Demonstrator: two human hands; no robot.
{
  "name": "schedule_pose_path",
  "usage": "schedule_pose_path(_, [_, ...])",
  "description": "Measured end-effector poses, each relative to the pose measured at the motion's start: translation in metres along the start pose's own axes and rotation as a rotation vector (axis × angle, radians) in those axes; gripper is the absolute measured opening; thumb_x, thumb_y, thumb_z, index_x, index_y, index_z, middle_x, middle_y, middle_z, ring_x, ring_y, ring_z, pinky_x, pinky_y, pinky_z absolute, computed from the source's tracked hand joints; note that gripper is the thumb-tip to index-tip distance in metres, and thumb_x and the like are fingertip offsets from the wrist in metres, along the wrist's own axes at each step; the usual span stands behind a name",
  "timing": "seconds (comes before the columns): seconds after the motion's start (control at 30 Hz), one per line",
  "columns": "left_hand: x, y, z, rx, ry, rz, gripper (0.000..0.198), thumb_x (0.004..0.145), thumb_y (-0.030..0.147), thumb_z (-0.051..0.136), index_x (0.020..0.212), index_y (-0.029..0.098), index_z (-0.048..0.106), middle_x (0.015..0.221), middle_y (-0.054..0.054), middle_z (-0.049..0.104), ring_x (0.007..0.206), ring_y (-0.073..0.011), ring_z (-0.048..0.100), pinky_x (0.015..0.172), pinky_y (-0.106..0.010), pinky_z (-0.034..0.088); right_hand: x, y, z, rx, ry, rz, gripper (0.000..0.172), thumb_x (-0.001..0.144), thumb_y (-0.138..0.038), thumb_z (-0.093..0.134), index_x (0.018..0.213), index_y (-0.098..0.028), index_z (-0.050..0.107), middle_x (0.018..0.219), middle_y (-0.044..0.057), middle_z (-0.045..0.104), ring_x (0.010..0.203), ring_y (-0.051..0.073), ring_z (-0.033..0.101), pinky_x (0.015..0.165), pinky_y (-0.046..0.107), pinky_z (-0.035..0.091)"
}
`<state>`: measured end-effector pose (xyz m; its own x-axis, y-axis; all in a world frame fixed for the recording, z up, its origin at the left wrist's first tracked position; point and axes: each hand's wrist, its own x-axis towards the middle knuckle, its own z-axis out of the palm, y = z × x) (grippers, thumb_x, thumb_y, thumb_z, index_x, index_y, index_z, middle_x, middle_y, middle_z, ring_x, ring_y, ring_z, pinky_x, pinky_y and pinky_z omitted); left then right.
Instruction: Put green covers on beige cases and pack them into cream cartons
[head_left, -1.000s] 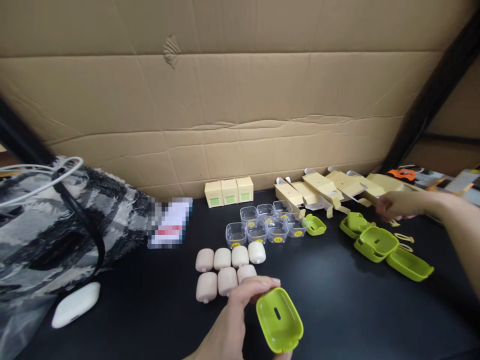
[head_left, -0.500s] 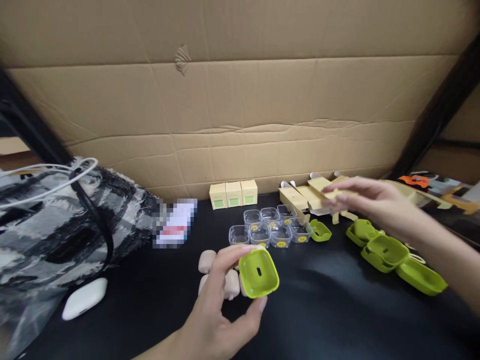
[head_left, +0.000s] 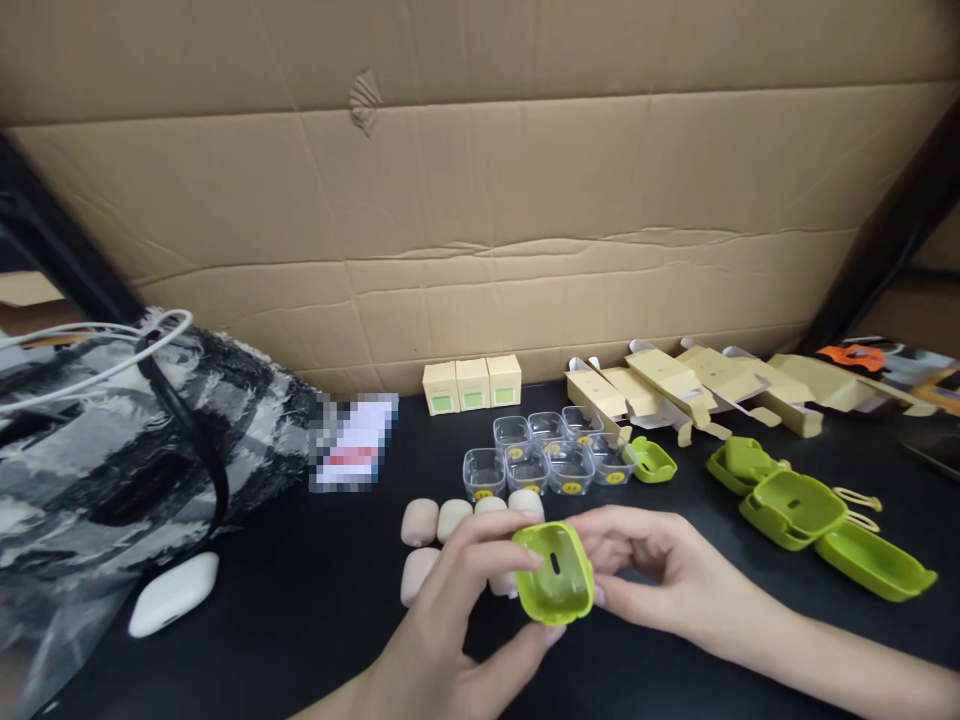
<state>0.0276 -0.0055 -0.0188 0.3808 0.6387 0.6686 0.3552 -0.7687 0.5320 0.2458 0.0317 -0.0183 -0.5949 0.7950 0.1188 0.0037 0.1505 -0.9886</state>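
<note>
A cardboard sheet (head_left: 480, 180) stands behind the black tabletop (head_left: 300, 630), where a fringed black-and-white bundle (head_left: 232, 420) rests at the left. Nearer the middle, the left hand (head_left: 442, 615) holds a green shell (head_left: 568, 592), fingers over its far-left rim and thumb at its near edge. The right hand (head_left: 660, 560) meets the shell's right wall with thumb and fingers bent and set apart; whether it bears any of the weight cannot be told. The shell sits between the two hands, to the right of the left palm and to the left of the right one, above the near part of the tabletop; both hands touch it, so neither is nearer. Its open mouth faces up toward the wearer, and its long axis seems to run from the far side toward the wearer, though the tilt makes this hard to judge. Opened cartons (head_left: 667, 380) lie behind, more green shells (head_left: 802, 505) well apart at the right, clear cups (head_left: 570, 465) and pale rounded cases (head_left: 420, 522) just beyond the hands. A small dark slot (head_left: 555, 563) in the held shell's floor runs roughly along that same axis.
</note>
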Motion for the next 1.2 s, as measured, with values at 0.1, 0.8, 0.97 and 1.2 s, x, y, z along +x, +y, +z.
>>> schedule_pose_path(0.1, [-0.003,-0.004,0.003,-0.004,-0.005,0.009,0.040,0.080,0.014,0.065,0.115,0.023,0.049,0.118,-0.010,0.060,0.109,-0.0219,0.061,0.091,-0.030,0.053,-0.002,0.000,0.001,0.021,0.015,0.043,0.020,0.080,-0.031,0.070,0.090,-0.014,0.066,0.078,0.004,0.071,0.066,0.011,0.066,0.064,0.022,0.053])
schedule_pose_path(0.8, [-0.011,-0.006,0.011,-0.006,0.009,0.022,0.045,0.081,0.030,0.069,0.121,0.025,0.049,0.113,-0.010,0.067,0.103,-0.0245,0.067,0.090,-0.035,0.055,-0.005,0.000,0.004,-0.238,0.077,-0.240,0.009,0.078,-0.012,0.063,0.074,-0.014,0.071,0.074,0.007,0.071,0.066,0.015,0.067,0.062,0.022,0.053])
schedule_pose_path(0.97, [-0.011,-0.005,0.011,-0.026,0.011,0.039,0.045,0.080,0.030,0.070,0.119,0.025,0.050,0.113,-0.011,0.067,0.102,-0.0240,0.067,0.089,-0.033,0.056,-0.006,0.000,0.005,-0.243,0.061,-0.258,0.008,0.079,-0.014,0.064,0.075,-0.014,0.071,0.075,0.007,0.071,0.067,0.014,0.067,0.063,0.022,0.054])
schedule_pose_path(1.2, [-0.011,-0.006,0.013,-0.029,0.032,0.015,0.046,0.079,0.028,0.070,0.120,0.026,0.048,0.112,-0.010,0.066,0.103,-0.0250,0.066,0.090,-0.036,0.056,-0.005,-0.002,0.006,-0.250,0.045,-0.224,0.010,0.080,-0.017,0.062,0.074,-0.015,0.069,0.075,0.007,0.069,0.068,0.015,0.066,0.064,0.024,0.053])
